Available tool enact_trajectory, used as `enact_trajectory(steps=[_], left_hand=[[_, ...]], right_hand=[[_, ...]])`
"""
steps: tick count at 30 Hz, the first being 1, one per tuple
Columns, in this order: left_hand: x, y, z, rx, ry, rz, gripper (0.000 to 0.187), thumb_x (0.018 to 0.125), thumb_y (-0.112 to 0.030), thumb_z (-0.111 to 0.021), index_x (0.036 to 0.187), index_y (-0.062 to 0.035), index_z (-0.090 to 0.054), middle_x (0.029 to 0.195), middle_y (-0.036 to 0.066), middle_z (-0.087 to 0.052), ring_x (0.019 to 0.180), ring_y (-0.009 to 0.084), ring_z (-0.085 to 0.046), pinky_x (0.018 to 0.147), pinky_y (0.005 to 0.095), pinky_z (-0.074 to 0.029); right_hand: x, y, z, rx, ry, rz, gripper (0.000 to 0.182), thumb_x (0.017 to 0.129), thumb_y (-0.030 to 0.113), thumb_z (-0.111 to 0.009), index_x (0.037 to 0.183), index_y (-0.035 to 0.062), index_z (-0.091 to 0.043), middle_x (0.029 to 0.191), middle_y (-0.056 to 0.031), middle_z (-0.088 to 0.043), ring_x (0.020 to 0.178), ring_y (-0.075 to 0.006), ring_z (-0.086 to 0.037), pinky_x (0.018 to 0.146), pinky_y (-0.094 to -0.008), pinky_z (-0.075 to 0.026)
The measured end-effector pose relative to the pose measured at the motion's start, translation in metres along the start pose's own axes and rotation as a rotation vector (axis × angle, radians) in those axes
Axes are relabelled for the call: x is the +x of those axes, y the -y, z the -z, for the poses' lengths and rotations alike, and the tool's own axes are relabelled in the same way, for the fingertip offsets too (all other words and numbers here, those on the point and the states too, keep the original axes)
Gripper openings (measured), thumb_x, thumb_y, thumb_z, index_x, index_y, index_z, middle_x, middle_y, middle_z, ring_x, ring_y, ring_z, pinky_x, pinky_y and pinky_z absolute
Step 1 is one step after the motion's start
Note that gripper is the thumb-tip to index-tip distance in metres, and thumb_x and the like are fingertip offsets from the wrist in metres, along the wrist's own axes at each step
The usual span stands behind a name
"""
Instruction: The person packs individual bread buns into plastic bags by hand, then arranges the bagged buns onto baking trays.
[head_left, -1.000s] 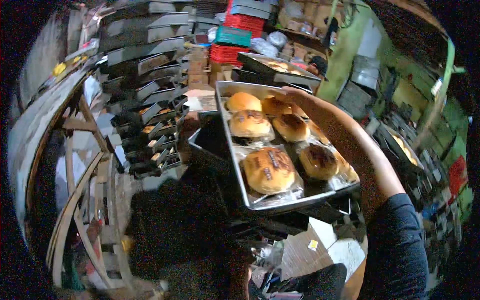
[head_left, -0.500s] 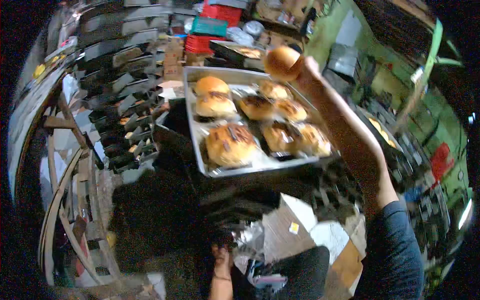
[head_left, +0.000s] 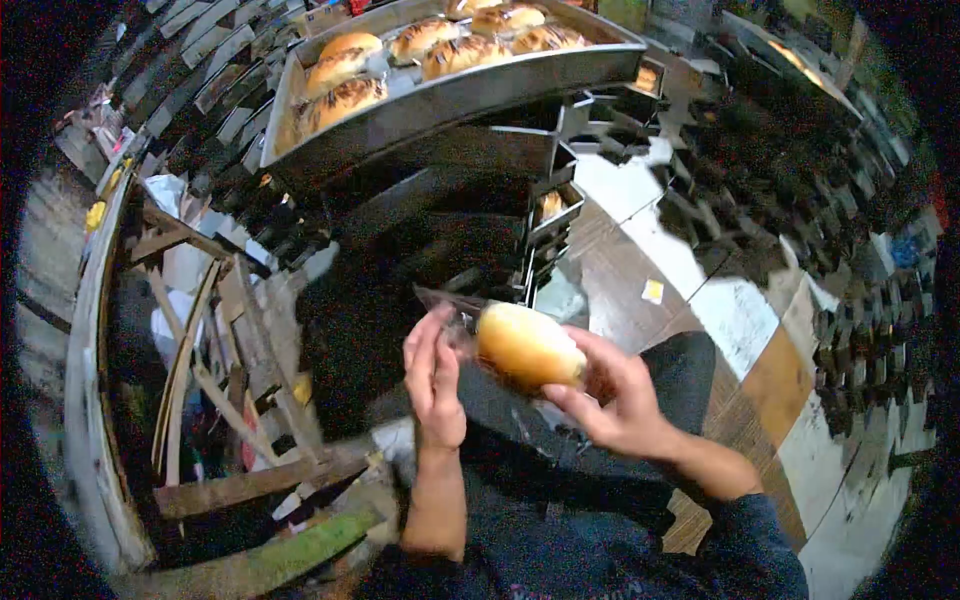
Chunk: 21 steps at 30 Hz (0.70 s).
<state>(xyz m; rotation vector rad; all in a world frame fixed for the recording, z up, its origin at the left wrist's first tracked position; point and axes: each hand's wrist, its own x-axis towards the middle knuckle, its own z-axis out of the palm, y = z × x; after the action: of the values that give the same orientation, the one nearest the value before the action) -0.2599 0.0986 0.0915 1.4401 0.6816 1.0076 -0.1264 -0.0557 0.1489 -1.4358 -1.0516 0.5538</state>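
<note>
A golden bun (head_left: 525, 345) is in my right hand (head_left: 625, 405), thumb and fingers closed around its right end. My left hand (head_left: 433, 385) pinches a clear plastic bag (head_left: 458, 312) at the bun's left end, and the film overlaps that end in this view. Both hands are close together in front of my body, above my lap. Beyond them, a metal tray (head_left: 450, 95) carries several buns, most with dark streaks on top; one plain bun (head_left: 350, 45) sits at its left side.
Under the tray are stacked metal trays (head_left: 545, 215), some with bread inside. A wooden frame (head_left: 240, 330) of thin slats stands on my left. Flattened cardboard (head_left: 650, 260) and pale tiles (head_left: 735, 315) cover the floor on the right.
My right hand has come down from above the tray's far right corner with the bun. My left hand has risen with the plastic bag, and the view has tilted downward.
</note>
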Motion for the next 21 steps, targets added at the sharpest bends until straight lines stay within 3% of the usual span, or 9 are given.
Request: enact_trajectory(steps=[2,3,5,8,10,12,14,16,21], left_hand=[[-0.008,-0.022,-0.018,-0.575,0.212,0.124,0.085,0.088,-0.066,-0.043,0.145,-0.0050,-0.027,0.139,0.018,-0.043,0.125,0.0287,-0.046,0.105,0.0489,-0.035],[-0.011,-0.037,-0.029,-0.893,0.237,0.156,0.085,0.090,-0.054,-0.052,0.150,-0.0078,-0.013,0.135,0.017,-0.046,0.117,0.0340,-0.052,0.101,0.0476,-0.041],[-0.010,-0.042,-0.040,-0.901,0.259,0.039,0.079,0.089,-0.049,-0.052,0.150,-0.0127,-0.016,0.135,0.020,-0.045,0.120,0.0408,-0.049,0.099,0.0517,-0.043],[-0.047,-0.025,-0.069,-0.735,0.177,0.029,0.072,0.085,-0.030,-0.052,0.145,-0.0027,-0.023,0.135,0.018,-0.046,0.122,0.0359,-0.047,0.099,0.0500,-0.043],[-0.041,-0.001,-0.073,-0.606,0.087,0.157,0.067,0.086,-0.032,-0.051,0.140,0.0012,-0.031,0.135,0.017,-0.046,0.124,0.0311,-0.046,0.100,0.0466,-0.043],[-0.023,-0.003,-0.063,-0.785,-0.081,0.324,0.064,0.088,-0.051,-0.045,0.128,-0.0007,-0.048,0.123,0.017,-0.058,0.111,0.0323,-0.057,0.097,0.0454,-0.045],[-0.007,0.006,-0.038,-0.979,0.081,0.352,0.064,0.087,-0.055,-0.045,0.126,-0.0032,-0.050,0.115,0.016,-0.062,0.100,0.0330,-0.062,0.084,0.0501,-0.053],[-0.006,-0.007,-0.033,-0.899,-0.125,0.464,0.064,0.087,-0.055,-0.044,0.127,-0.0060,-0.050,0.112,0.016,-0.064,0.094,0.0338,-0.065,0.074,0.0528,-0.056],[-0.014,0.008,-0.055,-0.826,0.041,0.434,0.059,0.088,-0.045,-0.048,0.127,-0.0018,-0.050,0.117,0.015,-0.062,0.098,0.0297,-0.063,0.087,0.0439,-0.052]], right_hand=[[-0.009,-0.005,-0.005,-0.167,0.225,0.417,0.060,0.075,-0.002,-0.065,0.132,-0.0015,-0.046,0.136,-0.0263,-0.046,0.127,-0.0389,-0.046,0.106,-0.0450,-0.036],[-0.011,-0.001,-0.010,-0.237,0.264,0.460,0.063,0.074,-0.002,-0.066,0.133,0.0002,-0.046,0.140,-0.0262,-0.041,0.131,-0.0422,-0.040,0.107,-0.0485,-0.034],[-0.012,0.000,-0.018,-0.344,0.285,0.527,0.058,0.077,0.002,-0.061,0.132,0.0040,-0.047,0.147,-0.0225,-0.031,0.137,-0.0479,-0.025,0.110,-0.0573,-0.026],[-0.001,-0.008,-0.009,-0.645,0.287,0.543,0.056,0.081,0.011,-0.051,0.136,0.0067,-0.045,0.146,-0.0238,-0.033,0.136,-0.0474,-0.028,0.110,-0.0567,-0.027],[-0.001,-0.004,-0.011,-0.595,0.229,0.500,0.055,0.082,0.010,-0.052,0.136,0.0049,-0.044,0.145,-0.0251,-0.034,0.135,-0.0476,-0.029,0.111,-0.0544,-0.027],[-0.017,-0.016,-0.014,-0.565,0.233,0.367,0.052,0.083,0.010,-0.051,0.135,0.0033,-0.045,0.144,-0.0263,-0.034,0.135,-0.0461,-0.031,0.110,-0.0516,-0.030],[-0.028,-0.041,-0.008,-0.547,0.314,0.525,0.054,0.078,0.009,-0.060,0.131,0.0034,-0.049,0.141,-0.0246,-0.039,0.132,-0.0402,-0.039,0.109,-0.0450,-0.035],[-0.031,-0.041,0.003,-0.433,0.655,0.399,0.043,0.082,0.005,-0.062,0.124,0.0048,-0.056,0.127,-0.0188,-0.054,0.116,-0.0344,-0.055,0.096,-0.0406,-0.046],[0.002,-0.032,-0.005,-0.139,0.549,0.266,0.015,0.083,0.008,-0.064,0.095,0.0010,-0.060,0.086,-0.0151,-0.063,0.082,-0.0333,-0.063,0.072,-0.0424,-0.050]])
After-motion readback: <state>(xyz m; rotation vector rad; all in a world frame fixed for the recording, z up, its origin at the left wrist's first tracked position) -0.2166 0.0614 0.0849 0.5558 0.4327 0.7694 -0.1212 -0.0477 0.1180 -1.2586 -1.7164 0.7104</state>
